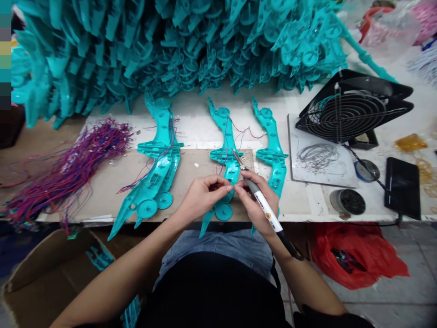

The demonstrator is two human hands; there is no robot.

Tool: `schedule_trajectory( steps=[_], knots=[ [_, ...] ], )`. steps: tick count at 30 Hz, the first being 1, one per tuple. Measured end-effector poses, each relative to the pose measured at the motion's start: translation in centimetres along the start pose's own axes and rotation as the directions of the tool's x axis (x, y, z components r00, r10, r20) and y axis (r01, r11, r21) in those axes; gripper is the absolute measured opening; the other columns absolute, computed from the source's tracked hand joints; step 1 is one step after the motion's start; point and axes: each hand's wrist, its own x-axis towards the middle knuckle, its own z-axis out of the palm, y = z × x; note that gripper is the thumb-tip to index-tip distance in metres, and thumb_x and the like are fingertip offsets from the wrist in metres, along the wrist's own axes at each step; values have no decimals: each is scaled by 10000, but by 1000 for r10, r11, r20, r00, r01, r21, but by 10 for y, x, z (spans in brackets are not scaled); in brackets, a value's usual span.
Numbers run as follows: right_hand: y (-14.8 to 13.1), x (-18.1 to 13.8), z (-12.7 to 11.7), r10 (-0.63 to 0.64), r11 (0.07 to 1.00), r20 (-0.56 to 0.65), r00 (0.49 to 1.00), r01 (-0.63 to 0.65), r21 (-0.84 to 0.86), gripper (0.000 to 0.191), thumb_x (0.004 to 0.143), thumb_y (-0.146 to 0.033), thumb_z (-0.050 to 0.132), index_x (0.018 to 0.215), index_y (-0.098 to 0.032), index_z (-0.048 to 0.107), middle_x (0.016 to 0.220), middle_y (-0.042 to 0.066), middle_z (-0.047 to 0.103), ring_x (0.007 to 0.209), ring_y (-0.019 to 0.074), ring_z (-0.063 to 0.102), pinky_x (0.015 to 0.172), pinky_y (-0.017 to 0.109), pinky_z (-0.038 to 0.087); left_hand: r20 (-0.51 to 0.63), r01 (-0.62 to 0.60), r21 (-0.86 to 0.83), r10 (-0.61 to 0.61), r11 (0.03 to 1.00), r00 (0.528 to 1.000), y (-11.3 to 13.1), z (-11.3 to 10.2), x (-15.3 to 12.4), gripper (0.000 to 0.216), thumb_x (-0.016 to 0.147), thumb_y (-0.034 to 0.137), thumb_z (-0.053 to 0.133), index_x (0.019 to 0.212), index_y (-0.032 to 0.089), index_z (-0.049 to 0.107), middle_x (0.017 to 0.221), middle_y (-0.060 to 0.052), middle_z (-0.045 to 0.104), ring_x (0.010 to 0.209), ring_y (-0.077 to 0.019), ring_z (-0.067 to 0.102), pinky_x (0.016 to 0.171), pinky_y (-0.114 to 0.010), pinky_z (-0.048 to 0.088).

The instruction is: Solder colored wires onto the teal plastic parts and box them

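Over the middle turquoise bow-shaped plastic part (230, 171), my left hand (201, 198) pinches thin red and blue wires (215, 186) between thumb and fingers. My right hand (261, 200) holds a soldering iron (266, 213) with a white and grey handle, its metal tip pointing up and away over the part. Right thumb and fingertip meet the left fingertips at the wires; what lies exactly between them is too small to see. A second such part (272, 132) lies to the right, partly behind my right hand. Stacked parts (160, 159) with wires rest to the left.
A large heap of turquoise parts (191, 45) fills the back. Bundled red and blue wires (78, 164) lie left. At right are a black fan (355, 109), a board (341, 171) with tangled thin wire, a round tin (355, 202) and a black device (403, 187). Below stands a cardboard box (37, 287).
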Motion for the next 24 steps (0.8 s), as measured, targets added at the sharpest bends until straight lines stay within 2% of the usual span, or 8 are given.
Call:
schedule_trajectory(
  steps=[7, 10, 12, 16, 18, 20, 22, 24],
  knots=[
    [-5, -5, -1, -83, 993, -7, 997, 82, -88, 293, 852, -237, 634, 1144, -247, 627, 844, 2, 692, 763, 140, 665, 776, 283, 559, 31, -41, 149, 37, 988, 999, 10, 3, -4, 153, 740, 296, 664, 721, 147, 693, 645, -9, 630, 591, -108, 505, 544, -218, 394],
    [-2, -13, -21, -193, 955, -158, 968, 149, -255, 276, 854, -212, 628, 1126, -250, 640, 892, 20, 702, 779, 154, 677, 764, 290, 566, -17, -30, 117, 32, 993, 999, 9, 7, -4, 165, 732, 310, 677, 719, 145, 682, 640, -7, 612, 584, -107, 487, 528, -217, 376],
    [7, -20, -51, -286, 895, -352, 891, 118, -430, 270, 840, -207, 646, 1108, -238, 646, 925, 38, 707, 806, 177, 686, 772, 319, 568, -57, -27, 91, 33, 995, 998, 7, 6, -3, 172, 724, 322, 694, 728, 150, 686, 650, -8, 615, 603, -113, 497, 535, -218, 380],
    [40, -37, -133, -410, 780, -626, 663, -100, -617, 463, 763, -271, 741, 1190, -162, 600, 1095, 124, 697, 962, 261, 683, 888, 409, 540, -102, -13, 113, 25, 994, 994, 2, 1, -2, 182, 709, 346, 718, 731, 166, 703, 660, -7, 634, 603, -119, 504, 543, -223, 382],
    [57, -47, -167, -353, 757, -695, 626, -246, -606, 591, 732, -328, 764, 1253, -145, 554, 1180, 152, 666, 1046, 288, 660, 937, 437, 519, -114, -5, 135, 20, 991, 993, 0, 1, -1, 195, 705, 365, 722, 729, 172, 705, 673, -10, 644, 616, -128, 516, 552, -226, 388],
    [69, -54, -186, -226, 733, -732, 642, -383, -562, 697, 702, -386, 776, 1303, -163, 502, 1220, 150, 646, 1088, 294, 643, 957, 460, 505, -113, -5, 149, 22, 989, 993, 0, 3, -2, 218, 708, 393, 720, 737, 177, 705, 693, -13, 650, 643, -138, 530, 565, -228, 395],
    [78, -59, -193, -109, 725, -741, 663, -457, -515, 778, 675, -416, 785, 1335, -170, 455, 1247, 163, 626, 1117, 294, 629, 961, 464, 498, -103, 0, 163, 17, 987, 994, 0, 5, -3, 245, 709, 420, 721, 755, 180, 703, 694, -10, 643, 638, -137, 523, 562, -227, 386],
    [83, -60, -194, -55, 744, -728, 684, -458, -487, 812, 667, -411, 786, 1349, -155, 428, 1277, 192, 598, 1153, 292, 609, 968, 449, 492, -108, 17, 182, 3, 983, 994, -1, 5, -4, 276, 698, 445, 733, 769, 180, 700, 682, -6, 632, 613, -130, 505, 540, -226, 364]
  ],
)
